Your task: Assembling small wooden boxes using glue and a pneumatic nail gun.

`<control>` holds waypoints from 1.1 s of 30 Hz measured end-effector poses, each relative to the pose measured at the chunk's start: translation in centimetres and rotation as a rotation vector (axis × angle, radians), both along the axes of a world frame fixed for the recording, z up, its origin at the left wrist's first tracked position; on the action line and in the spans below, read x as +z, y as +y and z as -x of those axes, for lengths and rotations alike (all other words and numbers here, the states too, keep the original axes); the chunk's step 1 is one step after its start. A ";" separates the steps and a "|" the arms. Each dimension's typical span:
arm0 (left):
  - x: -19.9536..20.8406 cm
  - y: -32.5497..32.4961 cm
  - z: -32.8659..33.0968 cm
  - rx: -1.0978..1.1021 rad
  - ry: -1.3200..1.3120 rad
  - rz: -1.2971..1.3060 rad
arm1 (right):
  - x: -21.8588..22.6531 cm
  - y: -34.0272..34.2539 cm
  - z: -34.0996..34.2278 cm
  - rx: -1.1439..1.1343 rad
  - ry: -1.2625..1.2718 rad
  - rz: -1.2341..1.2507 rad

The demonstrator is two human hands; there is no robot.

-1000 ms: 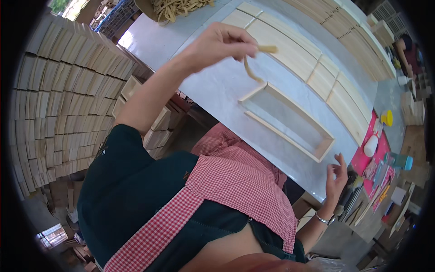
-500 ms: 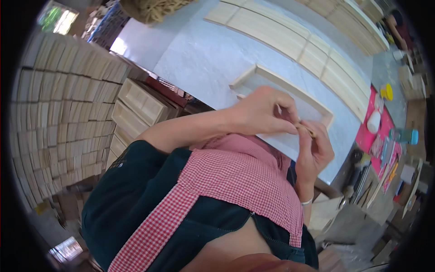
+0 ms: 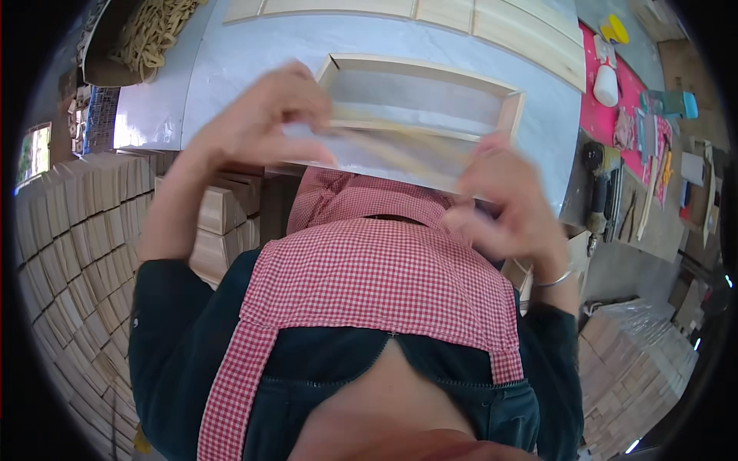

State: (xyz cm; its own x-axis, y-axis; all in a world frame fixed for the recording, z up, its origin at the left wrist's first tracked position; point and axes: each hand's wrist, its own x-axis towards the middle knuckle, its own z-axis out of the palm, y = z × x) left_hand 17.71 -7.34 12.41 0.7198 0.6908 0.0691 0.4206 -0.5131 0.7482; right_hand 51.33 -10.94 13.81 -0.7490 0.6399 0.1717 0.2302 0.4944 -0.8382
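Tan band [image 3: 384, 150] now taut between hands [image 3: 507, 196]

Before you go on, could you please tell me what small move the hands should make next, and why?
Probably lower the tan band toward the wooden frame: it appears stretched between the left hand and right hand, and the frame lies within reach on the table. Motion blur hides the exact grip.

The apron [image 3: 377, 269] is checked red and white — the shirt [image 3: 169, 315] dark green, the blurred band [image 3: 393, 154] yellowish tan, the frame [image 3: 510, 115] pale cream — the counter [image 3: 238, 61] bluish grey.
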 end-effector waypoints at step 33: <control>-9.8 1.0 6.0 0.192 0.287 -0.137 | -9.0 4.2 -7.9 -0.388 -0.510 -0.235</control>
